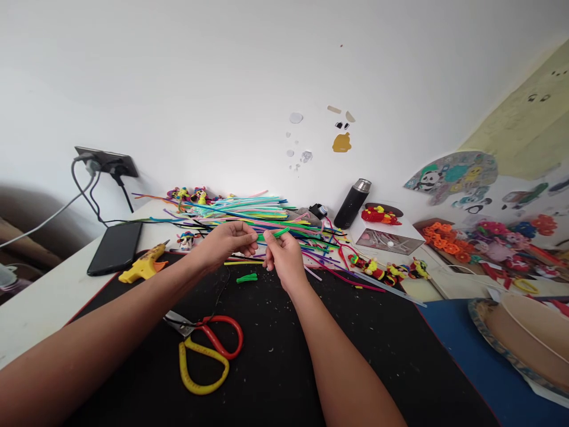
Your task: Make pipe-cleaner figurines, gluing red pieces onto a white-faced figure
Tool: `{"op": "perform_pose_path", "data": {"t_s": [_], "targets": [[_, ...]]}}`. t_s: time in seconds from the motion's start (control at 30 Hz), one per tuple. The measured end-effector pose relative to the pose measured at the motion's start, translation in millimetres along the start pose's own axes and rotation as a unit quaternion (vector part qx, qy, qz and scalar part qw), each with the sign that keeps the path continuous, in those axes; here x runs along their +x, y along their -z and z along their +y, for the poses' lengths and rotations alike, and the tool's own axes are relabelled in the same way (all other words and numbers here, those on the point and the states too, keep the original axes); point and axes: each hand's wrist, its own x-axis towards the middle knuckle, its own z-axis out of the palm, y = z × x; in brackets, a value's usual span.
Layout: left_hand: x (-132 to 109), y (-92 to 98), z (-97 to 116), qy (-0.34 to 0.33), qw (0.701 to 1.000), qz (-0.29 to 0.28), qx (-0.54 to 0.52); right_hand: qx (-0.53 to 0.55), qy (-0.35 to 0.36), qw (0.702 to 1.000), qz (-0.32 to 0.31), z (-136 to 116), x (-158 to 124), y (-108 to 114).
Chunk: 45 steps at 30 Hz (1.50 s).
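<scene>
Over the far part of the black mat [267, 379], my left hand [233, 240] and my right hand [282, 255] are close together. Both pinch a short green pipe cleaner [279, 233] that spans the small gap between them. A folded green piece [246, 277] lies on the mat below my left hand. Scissors [204, 356] with one red and one yellow handle rest nearer, beneath my left forearm's side. Behind the hands spreads a pile of many-coloured pipe cleaners [249, 207].
Left of the mat are a yellow glue gun [144, 265] and a black phone [114, 248]. At the back right stand a dark flask [353, 203] and a white box [391, 237]. Small figures [395, 273] line the right; a round basket [524, 332] sits far right.
</scene>
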Motion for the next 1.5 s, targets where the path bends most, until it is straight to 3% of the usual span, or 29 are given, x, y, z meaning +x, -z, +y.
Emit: {"op": "perform_pose_path", "data": {"t_s": [0.27,0.33,0.47,0.53,1.0,1.3,1.5], "targets": [[-4.6,-3.0,8.4,-0.075,0.996,-0.006,0.048,-0.014,0.001,1.000,-0.005,-0.3,0.2,0.2],[-5.3,-5.7,7.0,-0.065,0.998,0.008,-0.008,-0.019,0.006,1.000,-0.011,-1.7,-0.1,-0.2],[-3.8,-12.5,-1.1,0.017,0.982,0.026,-0.185,-0.019,0.011,1.000,-0.001,-4.3,-0.6,-1.2],[-2.4,-14.5,-5.0,0.034,0.977,0.027,-0.210,-0.019,0.015,1.000,0.001,-5.1,-0.9,-1.8],[1.5,-7.1,0.8,0.011,0.969,0.089,-0.232,-0.009,0.015,1.000,0.012,-4.5,-3.0,-3.3],[0.0,-5.3,4.5,-0.007,0.981,0.077,-0.180,-0.028,0.041,0.998,0.034,-1.7,-1.7,-2.4],[2.9,-1.4,0.4,-0.016,0.981,0.092,-0.171,-0.096,0.059,0.993,0.036,-7.1,-5.5,-2.7]]}}
